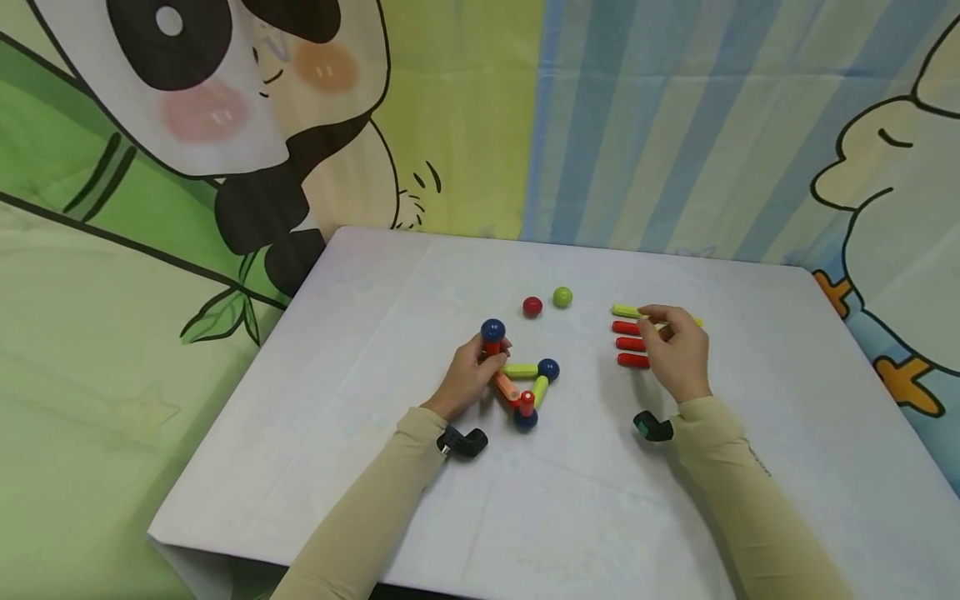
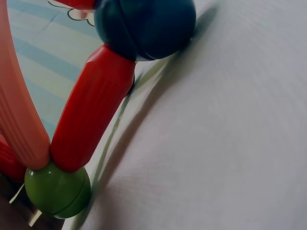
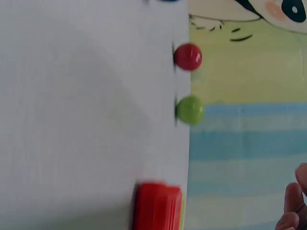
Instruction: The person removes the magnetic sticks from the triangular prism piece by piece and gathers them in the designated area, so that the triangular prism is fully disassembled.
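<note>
On the frame (image 1: 520, 370), my left hand (image 1: 467, 377) grips; twisting could split it. My right hand's (image 1: 681, 350) hold, I can't tell.

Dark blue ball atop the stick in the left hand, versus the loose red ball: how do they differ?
The dark blue ball sits on a red stick, while the red ball lies on the tabletop. The dark blue ball looks larger in the head view than the red ball. Both are round and shiny.
</note>
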{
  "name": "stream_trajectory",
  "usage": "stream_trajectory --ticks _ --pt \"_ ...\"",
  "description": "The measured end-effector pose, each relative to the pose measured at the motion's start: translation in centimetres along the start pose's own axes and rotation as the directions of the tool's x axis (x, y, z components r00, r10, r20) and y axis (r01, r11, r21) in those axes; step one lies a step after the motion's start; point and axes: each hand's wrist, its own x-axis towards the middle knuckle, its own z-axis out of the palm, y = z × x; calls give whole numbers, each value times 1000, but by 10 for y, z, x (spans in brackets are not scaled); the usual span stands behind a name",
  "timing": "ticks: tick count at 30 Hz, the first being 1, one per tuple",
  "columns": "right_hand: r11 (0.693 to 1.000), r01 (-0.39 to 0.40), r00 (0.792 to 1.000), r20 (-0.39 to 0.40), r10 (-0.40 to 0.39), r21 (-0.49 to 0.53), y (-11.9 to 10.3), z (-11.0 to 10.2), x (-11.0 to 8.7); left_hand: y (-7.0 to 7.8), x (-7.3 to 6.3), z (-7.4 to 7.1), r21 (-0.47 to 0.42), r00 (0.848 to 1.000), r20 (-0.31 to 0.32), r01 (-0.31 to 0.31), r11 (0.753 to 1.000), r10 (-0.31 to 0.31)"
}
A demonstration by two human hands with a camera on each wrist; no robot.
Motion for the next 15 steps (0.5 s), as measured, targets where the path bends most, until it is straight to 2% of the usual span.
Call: stream_trajectory --ticks 3,5,12,15 --pt "988 131 991 10 -132 86 -20 18 -6 -1 1 0 -12 1000 2 -4 1000 4" --pt "977 178 982 39 -184 120 -31 31 -11 -1 1 -1 -23 1000 12 -9 1000 9" --pt "960 188 952 202 -231 209 -66 63 -28 2 0 -2 -30 998 57 -26 999 28" --pt "943 199 933 243 -266 266 -80 71 -32 15 -4 -4 -13 997 59 -43 999 44"
